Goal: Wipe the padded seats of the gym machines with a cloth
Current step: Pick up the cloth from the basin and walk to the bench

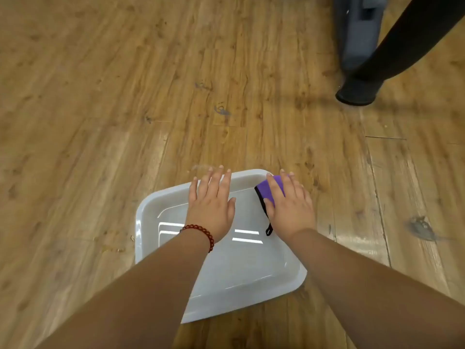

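So we're looking straight down at a wood-look plank floor (125,96), warm brown with plenty of grain and knots. It's a bit worn: there's a dark scuff (420,227) off to the right and a smaller grey mark (221,110) further out in the middle. The boards on the right have a slight sheen.

Sitting on the floor right in front of the person is a shallow white plastic tub (151,212), rectangular with rounded corners and turned at an angle to the planks. Bright streaks of light reflect inside it. It might have water in it, but honestly I can't tell.

Both bare forearms reach over the tub. The left hand (211,205) is flat and open, fingers straight and a little spread, hovering over the tub's far edge with nothing in it. There's a dark red bead bracelet (201,231) on that wrist.

The right hand (289,207) lies palm down on a purple cloth (263,188) at the tub's far right corner, fingers straight across the top of it rather than curled round. The cloth has black edging, and a little black loop (268,231) hangs out below the hand.

Up in the top right corner a black leg (364,89) of some gym equipment slants down to a foot on the floor, with a grey part (357,34) just behind it.
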`<state>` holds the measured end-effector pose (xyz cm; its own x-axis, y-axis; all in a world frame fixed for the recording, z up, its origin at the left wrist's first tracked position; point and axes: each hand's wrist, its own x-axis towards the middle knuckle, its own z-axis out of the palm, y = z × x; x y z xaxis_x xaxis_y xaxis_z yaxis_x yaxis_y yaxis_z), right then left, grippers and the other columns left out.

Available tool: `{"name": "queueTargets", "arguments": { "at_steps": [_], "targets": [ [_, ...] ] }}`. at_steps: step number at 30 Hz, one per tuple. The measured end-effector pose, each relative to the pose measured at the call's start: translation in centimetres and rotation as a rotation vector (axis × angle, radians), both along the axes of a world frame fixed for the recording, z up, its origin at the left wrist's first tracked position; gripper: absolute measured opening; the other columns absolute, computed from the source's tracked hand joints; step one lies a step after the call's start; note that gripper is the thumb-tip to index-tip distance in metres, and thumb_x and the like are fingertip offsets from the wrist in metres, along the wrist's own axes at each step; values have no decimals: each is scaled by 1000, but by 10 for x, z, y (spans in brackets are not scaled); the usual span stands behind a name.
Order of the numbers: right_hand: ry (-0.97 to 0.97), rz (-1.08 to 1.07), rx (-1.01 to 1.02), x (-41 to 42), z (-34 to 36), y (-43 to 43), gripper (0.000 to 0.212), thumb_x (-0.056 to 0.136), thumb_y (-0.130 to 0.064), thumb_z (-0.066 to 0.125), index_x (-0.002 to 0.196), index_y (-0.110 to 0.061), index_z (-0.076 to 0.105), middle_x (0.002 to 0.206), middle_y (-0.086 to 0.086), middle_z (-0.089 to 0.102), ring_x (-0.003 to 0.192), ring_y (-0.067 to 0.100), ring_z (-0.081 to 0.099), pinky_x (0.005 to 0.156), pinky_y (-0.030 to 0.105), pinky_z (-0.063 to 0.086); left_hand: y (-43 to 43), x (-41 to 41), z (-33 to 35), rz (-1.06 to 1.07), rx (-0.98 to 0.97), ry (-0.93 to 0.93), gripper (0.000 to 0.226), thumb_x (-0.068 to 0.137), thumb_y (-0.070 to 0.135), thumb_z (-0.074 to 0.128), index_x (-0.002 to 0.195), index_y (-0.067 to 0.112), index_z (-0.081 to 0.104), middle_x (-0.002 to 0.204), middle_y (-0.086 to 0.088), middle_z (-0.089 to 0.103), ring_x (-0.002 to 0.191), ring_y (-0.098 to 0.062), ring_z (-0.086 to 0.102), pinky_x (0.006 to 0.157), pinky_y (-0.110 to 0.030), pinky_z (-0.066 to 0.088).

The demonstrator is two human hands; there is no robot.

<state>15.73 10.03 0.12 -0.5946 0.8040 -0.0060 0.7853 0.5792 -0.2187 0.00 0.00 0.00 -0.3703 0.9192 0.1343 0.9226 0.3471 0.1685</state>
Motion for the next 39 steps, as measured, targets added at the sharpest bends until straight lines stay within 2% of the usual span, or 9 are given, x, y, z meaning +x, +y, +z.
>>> {"name": "queueTargets", "arguments": {
  "at_steps": [3,6,12,18,21,24,28,34,39],
  "targets": [
    [-104,-11,-82,3,-7,10,60,101,-38,38,155,-26,15,161,8,14,149,28,9,117,42,11,9,0,-8,-2,-22,2,59,90,36,31,142,10,42,145,-9,46,134,-29,37,112,-49,20],
    [-169,-34,-122,5,-16,15,66,101,-44,34,155,-29,-1,162,6,4,149,28,6,116,41,14,17,-1,-17,-18,-80,-2,58,92,35,34,144,9,41,148,-10,43,137,-32,37,112,-50,21],
    [-162,-72,-274,1,-25,18,75,100,-40,41,154,-26,-9,162,6,-2,143,29,23,106,39,35,37,-1,-23,7,-177,-20,58,101,33,30,154,14,16,161,-5,14,149,-26,9,117,-47,-1],
    [-137,-105,-287,-2,-34,18,78,99,-16,42,153,-23,-14,163,-1,3,113,26,53,71,29,39,44,-3,-36,45,-264,-24,62,102,38,28,155,17,4,163,-3,3,149,-23,0,117,-43,-5],
    [-145,-87,-264,-2,-33,16,78,98,-10,41,153,-18,-13,163,1,0,121,25,49,74,29,38,43,-1,-39,43,-269,-34,63,102,40,29,155,17,5,162,-4,5,149,-24,2,118,-44,-2],
    [-140,-21,-252,-1,-27,14,81,93,2,39,153,-13,-12,163,3,-7,146,21,19,100,25,34,41,-1,-40,40,-287,-34,63,102,41,29,155,18,5,163,-4,4,149,-25,3,118,-44,1],
    [-151,83,-187,-1,-20,13,77,93,5,34,153,-13,-11,162,2,-11,149,16,-9,116,25,14,40,-5,-33,27,-281,-31,63,101,40,30,155,18,7,163,-3,5,149,-24,3,118,-44,0],
    [-104,197,-133,-10,9,15,68,90,1,25,155,-11,9,162,5,10,150,22,7,118,35,17,34,-18,-7,-26,-202,-6,58,98,32,39,151,11,29,156,-10,29,144,-31,25,115,-52,16],
    [-93,283,-99,-30,54,11,69,79,-2,24,147,-4,35,151,15,39,138,32,39,101,43,42,24,-29,40,-30,-199,10,61,92,39,29,144,9,42,147,-11,44,136,-33,41,110,-53,29]
  ]
}}
